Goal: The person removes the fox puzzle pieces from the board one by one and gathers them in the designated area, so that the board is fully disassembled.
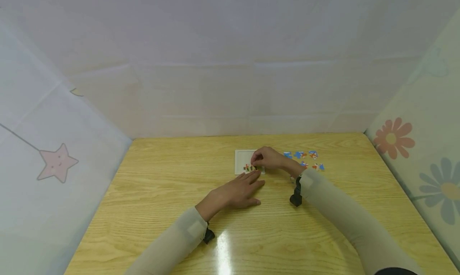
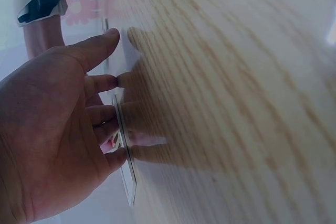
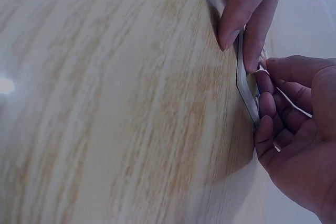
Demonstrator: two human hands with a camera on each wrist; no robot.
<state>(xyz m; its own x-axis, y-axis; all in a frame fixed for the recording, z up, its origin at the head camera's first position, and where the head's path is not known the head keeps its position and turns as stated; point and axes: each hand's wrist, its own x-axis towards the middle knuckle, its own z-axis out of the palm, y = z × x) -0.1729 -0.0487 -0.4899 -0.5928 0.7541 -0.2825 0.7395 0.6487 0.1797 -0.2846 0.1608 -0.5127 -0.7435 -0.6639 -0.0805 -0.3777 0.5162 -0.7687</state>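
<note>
A small white puzzle tray [image 1: 239,158] lies flat on the table, with a few joined puzzle pieces [image 1: 247,168] along its front edge. My left hand [image 1: 241,192] is spread palm down in front of the tray; some of its fingertips touch the near rim, also visible in the left wrist view. Over the tray's front right part, my right hand [image 1: 270,159] pinches a puzzle piece between thumb and curled fingers, down against the tray. Most of that piece is hidden by the fingers. In the right wrist view both hands' fingertips meet closely at the tray's edge [image 3: 242,85].
Several loose puzzle pieces [image 1: 299,154], blue, white and orange, lie right of the tray, some partly behind my right wrist. The wooden table [image 1: 161,195] ends at a pale cloth backdrop [image 1: 197,87], with printed cloth sides at left and right.
</note>
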